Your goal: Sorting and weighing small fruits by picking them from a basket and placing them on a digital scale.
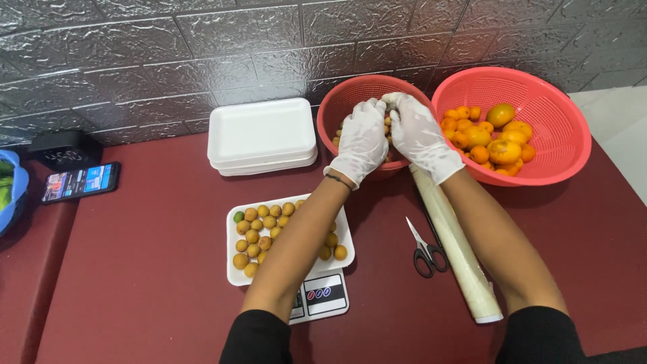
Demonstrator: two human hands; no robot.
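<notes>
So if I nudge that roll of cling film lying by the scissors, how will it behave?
The roll of cling film is a long smooth cylinder lying flat on the red table, so it would probably roll sideways, likely into the scissors beside it. It looks stiff, probably wound on a core, so it should lift without sagging. Its glossy surface may be slippery in gloved hands.

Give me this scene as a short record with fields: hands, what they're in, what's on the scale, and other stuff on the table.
left hand: left hand, white glove, in the smaller red basket
right hand: right hand, white glove, same basket, on small fruits
scale: foam tray of small yellow-brown fruits on a kitchen scale
larger basket: orange fruits
table: scissors, film roll, stacked foam trays, phone
</notes>
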